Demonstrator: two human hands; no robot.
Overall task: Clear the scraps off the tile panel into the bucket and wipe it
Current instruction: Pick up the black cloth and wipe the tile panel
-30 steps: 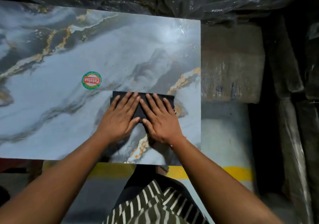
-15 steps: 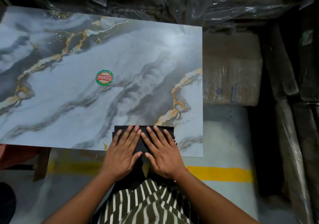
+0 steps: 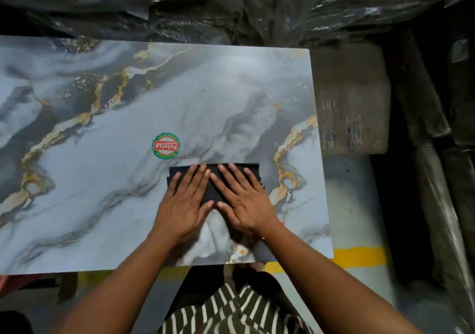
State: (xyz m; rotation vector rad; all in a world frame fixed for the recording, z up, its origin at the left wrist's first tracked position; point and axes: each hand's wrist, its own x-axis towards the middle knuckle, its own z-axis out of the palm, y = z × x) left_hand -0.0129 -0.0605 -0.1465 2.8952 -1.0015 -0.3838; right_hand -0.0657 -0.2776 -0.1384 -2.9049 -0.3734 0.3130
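Head view: both hands, left and right, lay flat with straight fingers, pressing the cloth on the panel, right of centre, near the sticker. Uneven pressure risked bunching; bucket unseen.

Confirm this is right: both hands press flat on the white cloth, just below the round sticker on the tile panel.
Not quite: the head view shows a black cloth, not white. Left hand and right hand press flat on it, below the round sticker on the tile panel.
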